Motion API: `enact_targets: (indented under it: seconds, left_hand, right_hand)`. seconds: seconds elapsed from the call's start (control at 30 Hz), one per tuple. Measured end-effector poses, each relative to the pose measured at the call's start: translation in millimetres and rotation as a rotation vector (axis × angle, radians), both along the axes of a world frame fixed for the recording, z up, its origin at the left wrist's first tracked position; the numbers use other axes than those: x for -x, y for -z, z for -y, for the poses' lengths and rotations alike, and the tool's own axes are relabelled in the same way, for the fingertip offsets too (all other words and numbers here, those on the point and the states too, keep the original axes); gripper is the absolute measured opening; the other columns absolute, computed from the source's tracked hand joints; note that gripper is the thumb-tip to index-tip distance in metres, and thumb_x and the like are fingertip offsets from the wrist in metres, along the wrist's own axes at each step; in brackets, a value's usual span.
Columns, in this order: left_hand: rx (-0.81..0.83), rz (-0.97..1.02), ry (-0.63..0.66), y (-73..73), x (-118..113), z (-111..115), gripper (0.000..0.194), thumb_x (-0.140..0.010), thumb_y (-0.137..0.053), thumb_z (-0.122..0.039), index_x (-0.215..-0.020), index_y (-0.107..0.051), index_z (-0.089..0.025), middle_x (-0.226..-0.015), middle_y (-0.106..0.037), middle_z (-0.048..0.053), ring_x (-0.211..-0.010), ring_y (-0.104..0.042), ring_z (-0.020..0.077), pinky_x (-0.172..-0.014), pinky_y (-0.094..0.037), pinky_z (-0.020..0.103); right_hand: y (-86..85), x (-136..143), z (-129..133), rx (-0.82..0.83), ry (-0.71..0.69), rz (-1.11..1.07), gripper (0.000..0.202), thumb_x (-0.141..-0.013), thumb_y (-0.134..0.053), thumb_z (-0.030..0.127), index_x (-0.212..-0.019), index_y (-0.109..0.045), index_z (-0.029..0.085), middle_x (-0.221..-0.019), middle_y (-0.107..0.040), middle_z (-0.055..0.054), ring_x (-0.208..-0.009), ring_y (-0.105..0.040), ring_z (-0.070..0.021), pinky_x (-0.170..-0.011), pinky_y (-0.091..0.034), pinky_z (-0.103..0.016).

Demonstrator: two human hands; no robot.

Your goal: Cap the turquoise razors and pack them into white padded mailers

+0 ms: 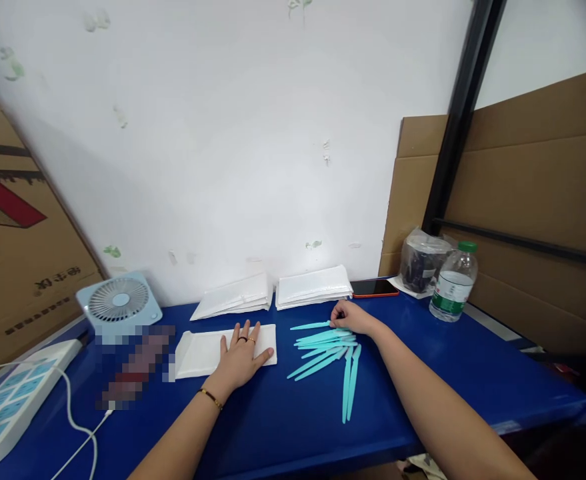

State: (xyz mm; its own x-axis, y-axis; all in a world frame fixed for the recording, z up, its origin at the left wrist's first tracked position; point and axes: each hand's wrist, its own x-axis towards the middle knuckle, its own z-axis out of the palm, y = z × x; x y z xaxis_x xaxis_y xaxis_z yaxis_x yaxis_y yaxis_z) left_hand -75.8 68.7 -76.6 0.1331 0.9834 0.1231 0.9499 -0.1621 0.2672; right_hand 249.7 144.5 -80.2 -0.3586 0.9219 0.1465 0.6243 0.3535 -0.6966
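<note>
My left hand (pixel 243 353) lies with its fingers spread on a flat white packet (pixel 200 353) on the blue table. To the right, several thin turquoise sticks (pixel 317 363) are fanned out, with two of them pointing toward the table's front edge. My right hand (pixel 345 317) is closed in a pinch at the end of the uppermost turquoise stick (pixel 310 327). Behind my hands, two stacks of white packets lie near the wall, one on the left (pixel 235 298) and one on the right (pixel 313 288).
A red-edged phone (pixel 374 288), a bagged dark container (pixel 417 263) and a green-capped bottle (pixel 453 287) stand at the back right. On the left are a light blue fan (pixel 120 303), a power strip (pixel 20 393) and a white cable (pixel 70 400).
</note>
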Motion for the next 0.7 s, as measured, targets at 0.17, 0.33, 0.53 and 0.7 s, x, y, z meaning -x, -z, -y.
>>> enact_targets:
  seconds: [0.17, 0.33, 0.53, 0.7]
  left_hand:
    - [-0.165, 0.064, 0.199, -21.3, -58, -20, 0.046, -0.085, -0.044, -0.045, -0.127, -0.046, -0.028, -0.126, -0.053, 0.006, -0.117, -0.045, 0.0222, -0.096, -0.033, 0.035]
    - [-0.086, 0.072, 0.319, -20.7, -91, -47, 0.021, -0.085, -0.048, -0.032, -0.085, -0.066, -0.024, -0.089, -0.067, 0.001, -0.086, -0.059, 0.0164, -0.076, -0.039, 0.026]
    - [-0.055, 0.059, 0.216, -3.7, -74, -62, 0.017, -0.084, -0.050, -0.031, -0.086, -0.066, -0.028, -0.089, -0.066, -0.001, -0.089, -0.057, 0.0176, -0.075, -0.037, 0.028]
    - [-0.089, 0.112, 0.208, 2.5, -70, -63, 0.023, -0.082, -0.054, -0.032, -0.104, -0.062, -0.031, -0.100, -0.063, 0.000, -0.097, -0.054, 0.0188, -0.082, -0.036, 0.030]
  right_hand:
    - [-4.3, 9, 5, -0.182, -0.071, -0.062, 0.016, -0.068, -0.068, 0.033, -0.072, -0.066, 0.018, -0.078, -0.060, -0.002, -0.072, -0.053, -0.0149, -0.065, -0.040, -0.025]
    - [-6.5, 9, 2, -0.273, -0.082, -0.016, 0.014, -0.066, -0.072, 0.033, -0.067, -0.066, 0.021, -0.079, -0.060, -0.002, -0.081, -0.053, -0.0182, -0.075, -0.039, -0.029]
    - [0.2, -14, -10, -0.183, 0.044, 0.058, 0.012, -0.066, -0.069, 0.033, -0.068, -0.069, 0.021, -0.077, -0.061, -0.001, -0.073, -0.053, -0.0161, -0.068, -0.038, -0.026]
    - [-11.2, -22, 1, -0.148, -0.029, 0.029, 0.020, -0.069, -0.067, 0.041, -0.071, -0.070, 0.020, -0.081, -0.061, -0.002, -0.076, -0.054, -0.0162, -0.070, -0.039, -0.026]
